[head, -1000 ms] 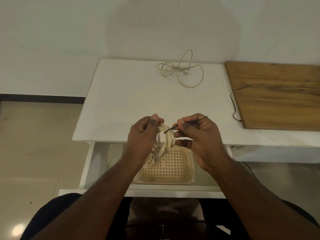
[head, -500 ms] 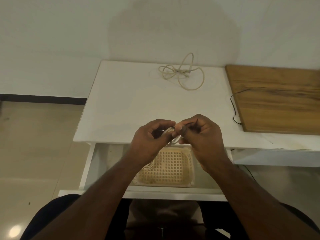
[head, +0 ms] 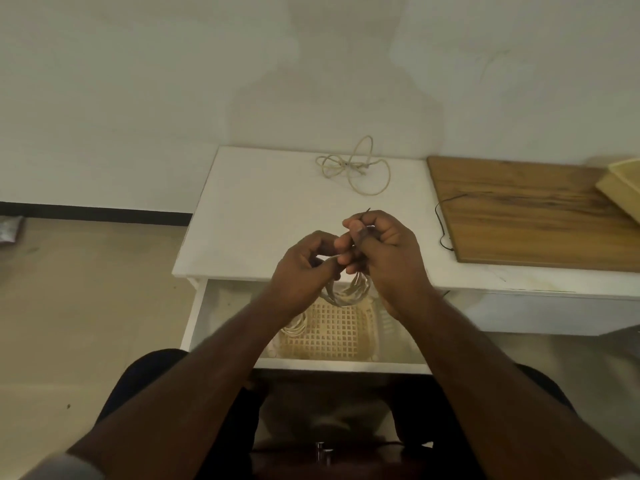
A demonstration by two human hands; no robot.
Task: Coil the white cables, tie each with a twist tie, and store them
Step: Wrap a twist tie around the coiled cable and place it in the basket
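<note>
Both hands are raised together above the front edge of the white surface [head: 263, 209]. The left hand [head: 304, 268] grips the coiled white cable [head: 346, 294] at its top; the loops hang between and below both hands, over the open drawer [head: 199, 306]. The right hand [head: 384, 247] pinches a dark twist tie [head: 365, 213], its tip protruding above the fingers. A lattice basket [head: 332, 330] sits in the drawer with another coil [head: 294, 329] at its left. A loose white cable [head: 356, 168] lies at the rear of the surface.
</note>
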